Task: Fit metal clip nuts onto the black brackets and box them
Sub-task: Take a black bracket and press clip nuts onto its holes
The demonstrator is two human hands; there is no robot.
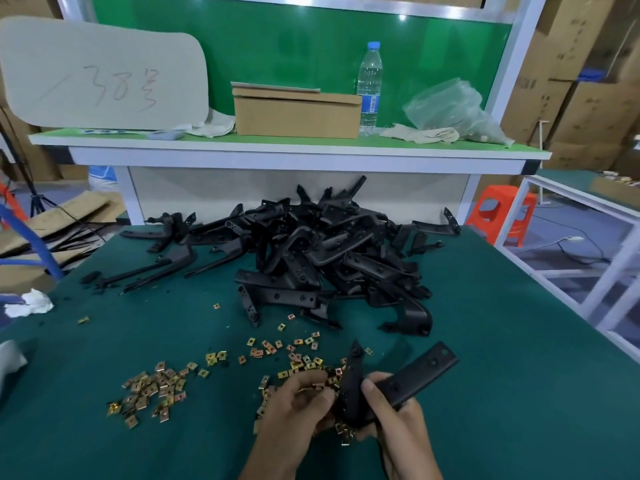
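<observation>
My right hand (391, 407) grips a black L-shaped bracket (415, 375) low in the view, one arm pointing up and right, the other standing upright. My left hand (294, 407) pinches a brass-coloured clip nut (317, 386) right against the bracket's upright arm. Several more clip nuts (152, 389) lie scattered on the green table mat (502, 375). A big pile of black brackets (329, 258) sits at the far middle of the table.
A closed cardboard box (298, 114) stands on the raised green shelf (277, 142), with a water bottle (370, 88), a plastic bag (450, 109) and cloths beside it. A white rag (31, 303) lies at the table's left edge. An orange stool (502, 216) stands to the right.
</observation>
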